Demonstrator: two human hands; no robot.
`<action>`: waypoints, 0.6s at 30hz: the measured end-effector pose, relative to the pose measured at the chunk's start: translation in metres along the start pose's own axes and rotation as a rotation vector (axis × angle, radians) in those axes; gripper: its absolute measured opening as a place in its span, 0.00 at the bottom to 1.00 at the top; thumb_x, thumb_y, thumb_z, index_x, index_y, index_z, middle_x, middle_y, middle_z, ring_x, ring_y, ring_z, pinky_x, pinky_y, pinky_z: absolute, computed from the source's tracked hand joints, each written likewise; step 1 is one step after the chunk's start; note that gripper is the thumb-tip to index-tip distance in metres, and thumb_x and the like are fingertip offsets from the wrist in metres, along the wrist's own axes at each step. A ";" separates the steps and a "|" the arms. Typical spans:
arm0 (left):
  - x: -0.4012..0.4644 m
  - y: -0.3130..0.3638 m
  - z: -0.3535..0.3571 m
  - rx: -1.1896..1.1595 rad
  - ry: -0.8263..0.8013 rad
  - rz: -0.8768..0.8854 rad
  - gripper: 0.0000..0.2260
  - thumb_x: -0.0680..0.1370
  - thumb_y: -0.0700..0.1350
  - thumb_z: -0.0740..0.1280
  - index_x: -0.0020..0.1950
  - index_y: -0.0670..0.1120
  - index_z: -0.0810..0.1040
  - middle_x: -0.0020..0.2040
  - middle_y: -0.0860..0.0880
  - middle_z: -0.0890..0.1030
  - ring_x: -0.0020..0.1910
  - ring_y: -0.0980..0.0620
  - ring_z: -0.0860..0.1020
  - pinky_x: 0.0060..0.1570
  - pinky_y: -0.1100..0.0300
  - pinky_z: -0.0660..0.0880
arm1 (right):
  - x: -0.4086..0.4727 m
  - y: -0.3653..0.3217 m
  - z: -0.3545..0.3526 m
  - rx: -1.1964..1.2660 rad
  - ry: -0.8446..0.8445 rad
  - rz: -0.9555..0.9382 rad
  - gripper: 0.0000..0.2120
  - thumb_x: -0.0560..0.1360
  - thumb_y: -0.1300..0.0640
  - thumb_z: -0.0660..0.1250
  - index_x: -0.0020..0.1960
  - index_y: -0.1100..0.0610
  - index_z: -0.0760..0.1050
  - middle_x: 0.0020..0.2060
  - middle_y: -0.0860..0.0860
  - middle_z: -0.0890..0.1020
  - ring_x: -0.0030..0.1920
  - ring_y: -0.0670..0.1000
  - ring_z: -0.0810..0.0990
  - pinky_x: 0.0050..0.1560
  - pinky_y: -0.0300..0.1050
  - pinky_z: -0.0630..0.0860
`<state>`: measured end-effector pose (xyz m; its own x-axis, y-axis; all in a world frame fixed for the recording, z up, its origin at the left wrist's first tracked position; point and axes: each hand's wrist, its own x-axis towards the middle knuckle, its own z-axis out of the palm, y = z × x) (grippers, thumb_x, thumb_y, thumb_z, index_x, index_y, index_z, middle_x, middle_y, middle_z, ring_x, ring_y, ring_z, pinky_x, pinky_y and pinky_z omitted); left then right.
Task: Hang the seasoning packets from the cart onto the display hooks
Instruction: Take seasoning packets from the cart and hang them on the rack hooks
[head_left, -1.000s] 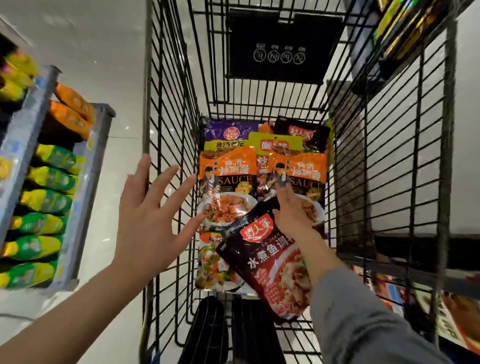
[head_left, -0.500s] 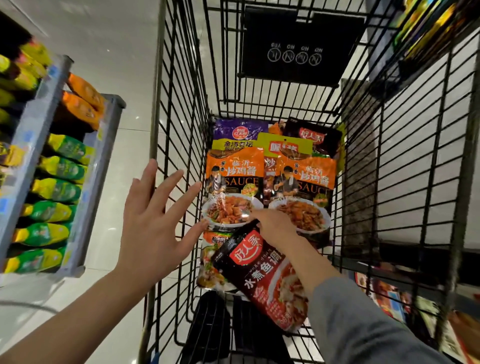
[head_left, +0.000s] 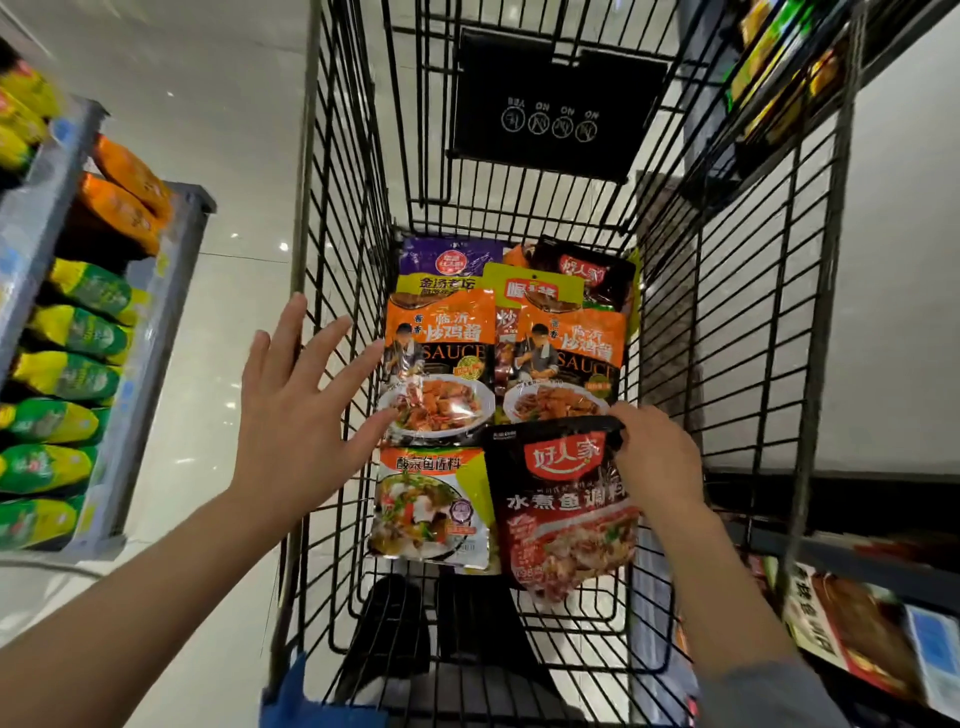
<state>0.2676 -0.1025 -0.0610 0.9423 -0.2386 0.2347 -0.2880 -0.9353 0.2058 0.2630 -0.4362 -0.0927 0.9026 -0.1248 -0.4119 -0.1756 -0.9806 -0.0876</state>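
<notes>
Inside the black wire cart (head_left: 727, 322) lie several seasoning packets. My right hand (head_left: 657, 457) grips the top right corner of a dark red fish-seasoning packet (head_left: 563, 514), held upright near the cart's near end. Under and beside it are a white-green packet (head_left: 431, 504), two orange SAUCE packets (head_left: 441, 353) (head_left: 566, 358), a purple packet (head_left: 447, 260) and another dark packet (head_left: 587, 270). My left hand (head_left: 301, 410) hovers with fingers spread at the cart's left wall, holding nothing. No display hooks can be made out.
A shelf end (head_left: 140, 338) on the left carries green, yellow and orange packets (head_left: 67, 374). Shelves with packaged goods (head_left: 857, 623) stand on the right. A black sign plate (head_left: 556, 109) hangs on the cart's far wall. Pale tiled floor (head_left: 223, 130) lies between the left shelf and the cart.
My right hand has turned the dark red packet from tilted to upright and shifted it right, uncovering the white-green packet. My left hand stays spread at the cart's side.
</notes>
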 end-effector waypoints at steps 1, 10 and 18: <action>0.000 0.000 0.000 0.005 -0.005 0.000 0.24 0.73 0.58 0.66 0.64 0.47 0.79 0.67 0.41 0.74 0.75 0.38 0.56 0.69 0.35 0.59 | -0.002 0.002 -0.002 0.020 0.006 0.029 0.15 0.77 0.60 0.59 0.62 0.52 0.72 0.47 0.55 0.75 0.47 0.58 0.76 0.38 0.46 0.67; -0.002 0.003 -0.003 0.021 -0.017 0.006 0.25 0.74 0.60 0.63 0.66 0.48 0.77 0.68 0.42 0.73 0.76 0.39 0.55 0.70 0.37 0.57 | 0.067 -0.009 0.020 -0.150 -0.210 -0.103 0.15 0.78 0.59 0.56 0.62 0.51 0.73 0.56 0.55 0.77 0.55 0.58 0.77 0.52 0.50 0.74; 0.001 0.004 -0.002 0.016 -0.009 -0.005 0.26 0.74 0.58 0.65 0.68 0.48 0.73 0.69 0.43 0.72 0.75 0.37 0.57 0.66 0.33 0.62 | 0.180 -0.014 0.017 0.073 -0.133 -0.104 0.21 0.77 0.53 0.63 0.69 0.58 0.68 0.65 0.61 0.72 0.64 0.62 0.71 0.60 0.52 0.71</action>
<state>0.2664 -0.1062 -0.0577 0.9452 -0.2365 0.2251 -0.2810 -0.9404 0.1917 0.4218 -0.4426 -0.1810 0.8585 0.0024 -0.5128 -0.1167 -0.9728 -0.1999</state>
